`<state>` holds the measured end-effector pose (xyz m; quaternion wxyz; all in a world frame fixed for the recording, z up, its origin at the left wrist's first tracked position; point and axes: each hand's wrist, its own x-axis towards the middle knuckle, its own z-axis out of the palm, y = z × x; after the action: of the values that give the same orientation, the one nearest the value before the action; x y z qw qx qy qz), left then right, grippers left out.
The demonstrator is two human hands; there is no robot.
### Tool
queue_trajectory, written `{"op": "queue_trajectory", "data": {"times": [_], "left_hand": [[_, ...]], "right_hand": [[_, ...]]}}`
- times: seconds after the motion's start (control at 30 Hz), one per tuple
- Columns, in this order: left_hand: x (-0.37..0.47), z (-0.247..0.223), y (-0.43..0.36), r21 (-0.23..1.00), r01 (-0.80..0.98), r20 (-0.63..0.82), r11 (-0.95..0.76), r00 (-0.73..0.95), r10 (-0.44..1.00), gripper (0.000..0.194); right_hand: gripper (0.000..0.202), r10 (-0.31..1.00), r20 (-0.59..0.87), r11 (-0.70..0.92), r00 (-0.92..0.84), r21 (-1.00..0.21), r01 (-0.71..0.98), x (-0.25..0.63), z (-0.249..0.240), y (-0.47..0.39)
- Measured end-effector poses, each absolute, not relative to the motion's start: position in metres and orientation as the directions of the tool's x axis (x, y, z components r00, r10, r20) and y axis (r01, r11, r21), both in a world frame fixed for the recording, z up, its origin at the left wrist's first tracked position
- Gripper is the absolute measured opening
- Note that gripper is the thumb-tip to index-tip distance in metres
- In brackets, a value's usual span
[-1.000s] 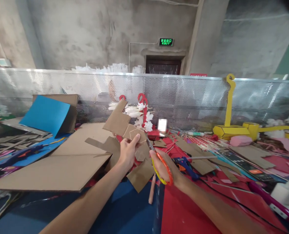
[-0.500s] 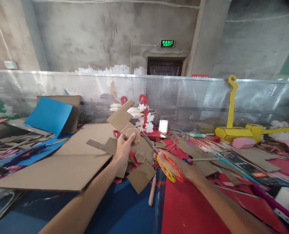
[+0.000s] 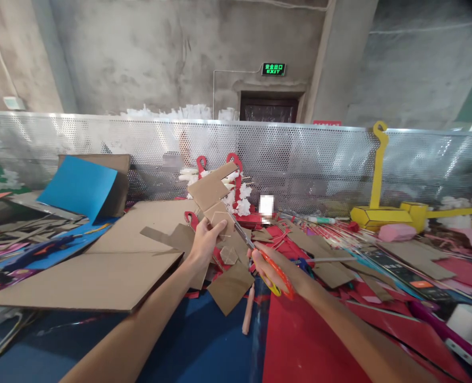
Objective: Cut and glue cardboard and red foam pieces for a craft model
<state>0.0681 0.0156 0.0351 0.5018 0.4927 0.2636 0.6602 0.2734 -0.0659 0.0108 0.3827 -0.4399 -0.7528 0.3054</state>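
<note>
My left hand pinches an irregular piece of brown cardboard between thumb and fingers, raised above the scraps. A pale hexagon outline shows on it near my thumb. My right hand grips scissors with orange and yellow handles; the blades point up and left, at the right edge of the held cardboard. Whether the blades are closed on it I cannot tell. Below lie a small cardboard hexagon and a square brown piece.
A folded cardboard sheet lies at the left. Red sheet material covers the front right, beside a wooden-looking stick. Yellow crane-like cardboard model, a phone and many scraps lie right. A perforated metal panel stands behind.
The cardboard in my left hand has turned and shifted slightly right. My right hand has rotated the scissors, bringing the blades up against the cardboard's right edge.
</note>
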Motion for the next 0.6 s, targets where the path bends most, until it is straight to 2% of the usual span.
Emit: {"op": "queue_trajectory", "data": {"times": [0.17,0.33,0.6], "left_hand": [[0.0687,0.0348,0.0152,0.844,-0.407,0.379,-0.349,-0.007,0.925,0.042],[0.0688,0.0346,0.0154,0.843,-0.414,0.372,-0.345,-0.015,0.928,0.043],[0.0697,0.0360,0.0126,0.839,-0.409,0.391,-0.360,-0.008,0.920,0.044]], "right_hand": [[0.050,0.866,0.349,0.492,-0.357,-0.723,0.486,0.2727,0.0151,-0.0658],[0.049,0.884,0.295,0.447,-0.364,-0.763,0.467,0.2723,0.0180,-0.0685],[0.053,0.883,0.298,0.448,-0.363,-0.768,0.458,0.2673,0.0193,-0.0683]]}}
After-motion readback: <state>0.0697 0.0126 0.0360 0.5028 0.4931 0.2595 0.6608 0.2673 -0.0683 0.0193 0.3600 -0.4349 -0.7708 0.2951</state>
